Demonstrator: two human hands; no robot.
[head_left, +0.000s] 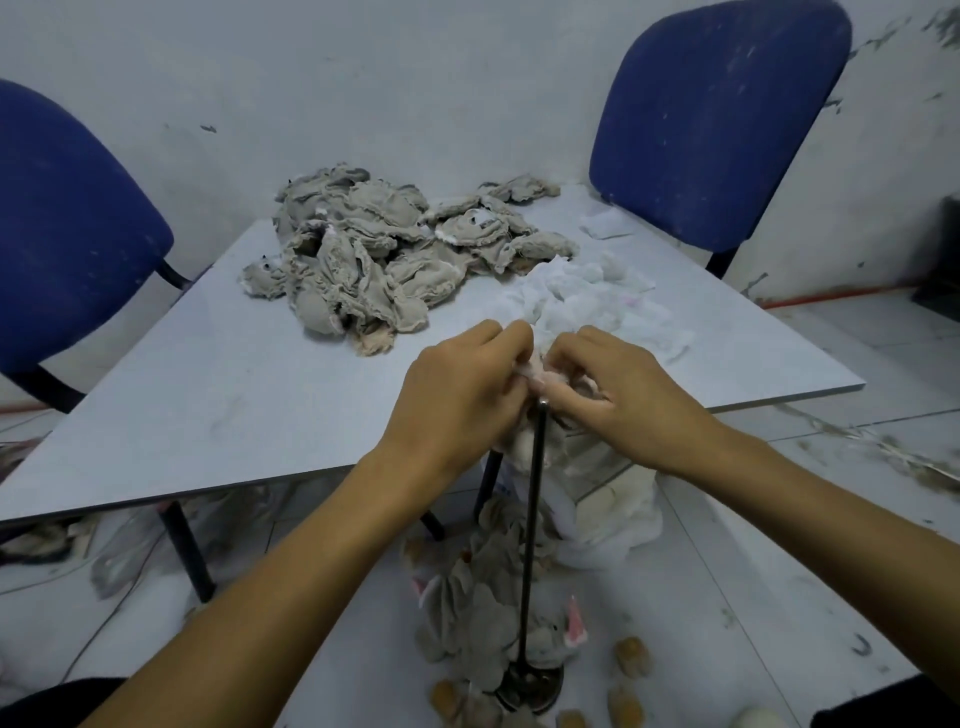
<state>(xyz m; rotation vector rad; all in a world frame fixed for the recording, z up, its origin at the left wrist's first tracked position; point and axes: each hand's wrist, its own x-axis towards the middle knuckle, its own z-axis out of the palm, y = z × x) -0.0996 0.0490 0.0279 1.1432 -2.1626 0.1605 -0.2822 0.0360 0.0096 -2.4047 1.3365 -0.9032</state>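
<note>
Small pale-pink plush fabric piece (540, 371) on tip of thin dark upright metal rod (535, 519). Left hand (457, 384) and right hand (623, 395) pinch it from either side, equally near. Rod axis vertical, directly below grip.

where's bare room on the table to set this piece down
The near left of the table, between the grey fabric pile and the front edge, is bare. The far middle holds that pile; the white stuffing crowds the right.

This is a small, rough soft-toy workshop. Limp grey fabric toy skins (363, 260) and white fluffy stuffing (587, 296) are heaped on a pale grey square table (208, 405), in a corner of scuffed white walls (415, 78).
</note>
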